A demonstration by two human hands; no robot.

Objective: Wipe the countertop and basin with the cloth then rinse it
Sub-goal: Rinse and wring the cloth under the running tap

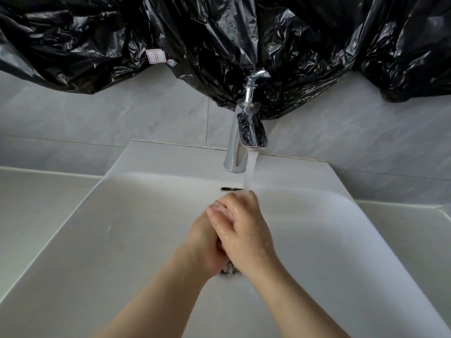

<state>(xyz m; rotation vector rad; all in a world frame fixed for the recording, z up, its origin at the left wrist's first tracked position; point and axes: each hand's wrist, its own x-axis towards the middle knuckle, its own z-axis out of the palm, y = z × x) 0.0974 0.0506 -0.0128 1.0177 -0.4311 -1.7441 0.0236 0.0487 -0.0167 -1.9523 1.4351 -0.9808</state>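
Note:
Both of my hands are together over the middle of the white basin (122, 240), under the water stream (251, 172) that runs from the chrome faucet (238, 142). My right hand (244, 230) lies on top of my left hand (202, 242), palm pressed to it, fingers mostly straight. Both are wet, with droplets on the skin. The stream lands on the fingertips of my right hand. No cloth shows in either hand or anywhere in view. The drain (228, 271) peeks out just below my hands.
An overflow slot (230, 189) sits in the basin's back wall. The pale countertop (36, 206) flanks the basin on both sides. Black plastic sheeting (219, 40) hangs over the grey tiled wall (122, 113), draped behind the faucet handle.

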